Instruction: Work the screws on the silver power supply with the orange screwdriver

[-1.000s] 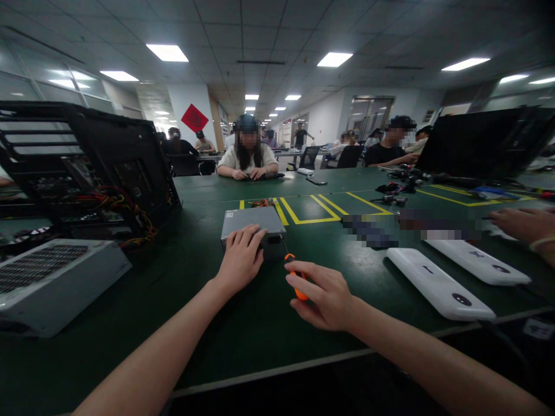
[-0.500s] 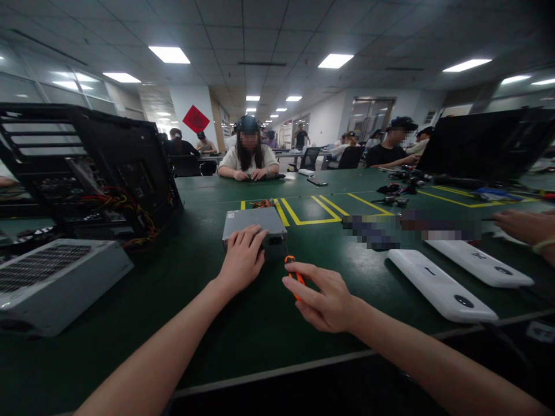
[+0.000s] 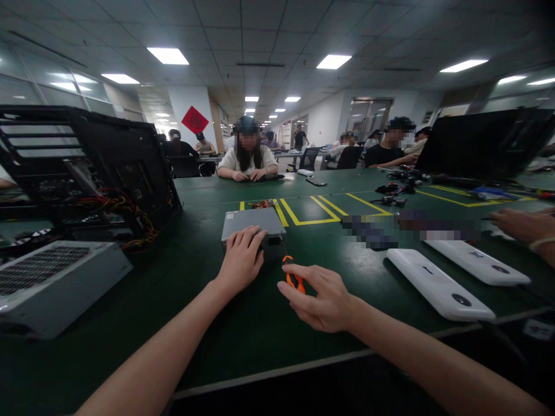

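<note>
A grey metal computer power supply (image 3: 254,218) sits on the green tabletop in front of me. My left hand (image 3: 241,254) lies over its near edge, fingers bent onto the top, holding it. My right hand (image 3: 323,294) pinches the orange and black handle of a screwdriver (image 3: 295,282) between thumb and fingers. The thin shaft points away from me to the near right corner of the power supply, beside its dark socket. Whether the tip sits in a screw is too small to tell.
A second power supply (image 3: 65,283) and an open black computer case (image 3: 91,167) stand at the left. Two white handheld devices (image 3: 440,284) lie at the right, near another person's hand (image 3: 520,225). A person (image 3: 248,153) sits across the green table (image 3: 208,341).
My right hand has shifted very slightly left, and the screwdriver handle has turned a little in its fingers. My left hand and the power supply stay in place.
</note>
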Demonstrator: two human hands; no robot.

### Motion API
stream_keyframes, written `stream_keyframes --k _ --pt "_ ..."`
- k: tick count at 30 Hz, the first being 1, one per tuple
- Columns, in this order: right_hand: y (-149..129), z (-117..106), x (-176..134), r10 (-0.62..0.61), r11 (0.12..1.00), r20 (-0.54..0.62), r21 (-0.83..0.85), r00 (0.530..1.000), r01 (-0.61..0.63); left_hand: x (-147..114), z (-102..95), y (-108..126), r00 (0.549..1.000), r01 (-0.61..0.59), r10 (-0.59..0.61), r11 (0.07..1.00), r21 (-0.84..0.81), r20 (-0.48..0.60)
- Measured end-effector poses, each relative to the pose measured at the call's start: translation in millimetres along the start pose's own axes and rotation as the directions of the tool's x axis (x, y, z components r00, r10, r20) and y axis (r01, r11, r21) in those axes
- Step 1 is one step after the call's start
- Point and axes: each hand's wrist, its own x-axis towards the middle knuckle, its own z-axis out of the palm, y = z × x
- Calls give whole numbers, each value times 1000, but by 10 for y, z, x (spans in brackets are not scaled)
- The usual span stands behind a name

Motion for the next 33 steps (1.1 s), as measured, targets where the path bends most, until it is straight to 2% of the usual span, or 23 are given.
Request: stream_keyframes --k 4,7,10,13,18,21,27,33 --pt "13 -25 -12 -15 996 -44 -92 999 11 0 -12 2 1000 -3 3 1000 3 5" --pt "-10 -66 -1 1 974 16 -227 1000 2 3 -20 6 1000 -4 4 1000 3 14" --pt "-91 -100 37 116 949 78 -301 990 -88 5 -18 6 1000 1 -1 1000 5 17" --pt "-202 -104 67 260 914 69 -339 963 -223 3 -11 5 1000 5 -5 1000 7 18" --pt "-287 -104 77 342 872 104 -404 934 -274 -2 -6 0 1000 8 -8 1000 11 22" --pt "-281 -137 95 419 829 85 -441 904 -343 -3 -12 0 1000 5 -6 1000 11 27" --pt "-391 -148 127 595 770 111 -363 796 -525 1 -10 7 1000 12 -13 1000 16 25" --pt "-426 -34 -8 606 766 8 -275 795 -581 3 -14 7 1000 12 -12 1000 20 28"
